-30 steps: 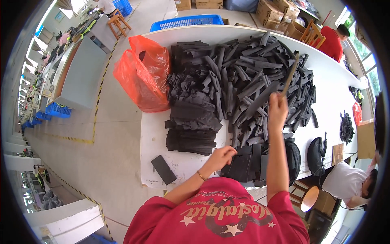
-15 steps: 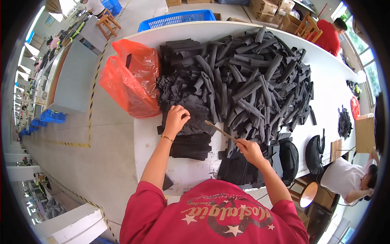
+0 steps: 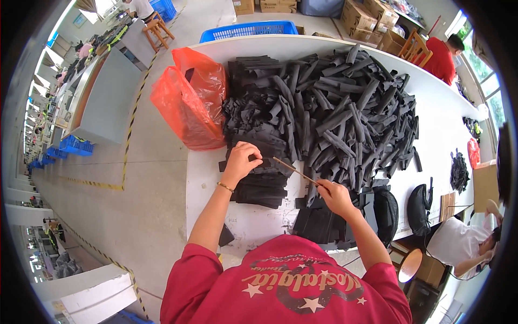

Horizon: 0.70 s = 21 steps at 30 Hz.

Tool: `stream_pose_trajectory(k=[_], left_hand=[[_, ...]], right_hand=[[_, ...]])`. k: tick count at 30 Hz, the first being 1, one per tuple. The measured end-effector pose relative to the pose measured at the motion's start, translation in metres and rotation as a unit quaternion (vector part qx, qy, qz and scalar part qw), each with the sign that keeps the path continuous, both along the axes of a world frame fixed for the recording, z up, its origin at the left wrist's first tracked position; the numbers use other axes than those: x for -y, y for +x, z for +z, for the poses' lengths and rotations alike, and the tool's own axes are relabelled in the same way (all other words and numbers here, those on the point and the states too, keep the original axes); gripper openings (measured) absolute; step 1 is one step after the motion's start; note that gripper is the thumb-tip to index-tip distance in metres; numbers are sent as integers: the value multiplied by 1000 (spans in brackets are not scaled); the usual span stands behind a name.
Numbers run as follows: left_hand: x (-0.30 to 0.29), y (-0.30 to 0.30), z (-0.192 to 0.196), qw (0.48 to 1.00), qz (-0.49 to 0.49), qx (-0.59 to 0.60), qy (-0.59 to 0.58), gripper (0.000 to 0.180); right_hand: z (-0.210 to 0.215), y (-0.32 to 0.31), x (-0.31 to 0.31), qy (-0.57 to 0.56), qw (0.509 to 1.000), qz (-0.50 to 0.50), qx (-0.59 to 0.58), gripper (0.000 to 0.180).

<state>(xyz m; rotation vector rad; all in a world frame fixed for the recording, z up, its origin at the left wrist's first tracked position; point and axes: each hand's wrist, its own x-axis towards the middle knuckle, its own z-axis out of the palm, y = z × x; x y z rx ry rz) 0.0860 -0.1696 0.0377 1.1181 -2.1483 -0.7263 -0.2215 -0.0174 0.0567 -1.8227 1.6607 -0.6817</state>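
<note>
My right hand [image 3: 334, 196] is closed round one end of a thin brown stick [image 3: 295, 171]. The stick points up and left, its far tip just right of my left hand [image 3: 244, 161]. The fingers of my left hand are curled into a pinch above stacked flat black fabric pieces [image 3: 260, 190], and anything between them is hidden. Beyond both hands lies a large heap of black curled fabric strips [image 3: 345, 108]. Smaller crumpled black pieces [image 3: 251, 110] lie at its left side. Flat black panels [image 3: 317, 222] rest below my right hand.
A red plastic bag [image 3: 191, 102] stands at the white table's [image 3: 216, 227] left edge. Behind the table is a blue basket [image 3: 248, 31]. Black pouches [image 3: 385, 216] lie to the right. Co-workers sit at far right [image 3: 441, 58] and lower right [image 3: 458, 240].
The whole view has shifted, so the table and heap appear farther right. The stick looks thinner, as if turned. Both hands keep nearly the same places over the fabric.
</note>
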Motion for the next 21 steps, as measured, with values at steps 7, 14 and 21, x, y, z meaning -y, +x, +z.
stream_pose_trajectory(k=[7, 14, 21], left_hand=[[-11, -2, 14, 998, -27, 11, 63, 12], [-17, 2, 22, 998, -52, 0, 28, 12], [-26, 0, 35, 997, -66, 9, 47, 11]], right_hand=[[20, -3, -13, -70, 997, -44, 6, 16], [28, -9, -15, -110, 993, -23, -19, 17], [27, -8, -17, -117, 992, -14, -40, 15]])
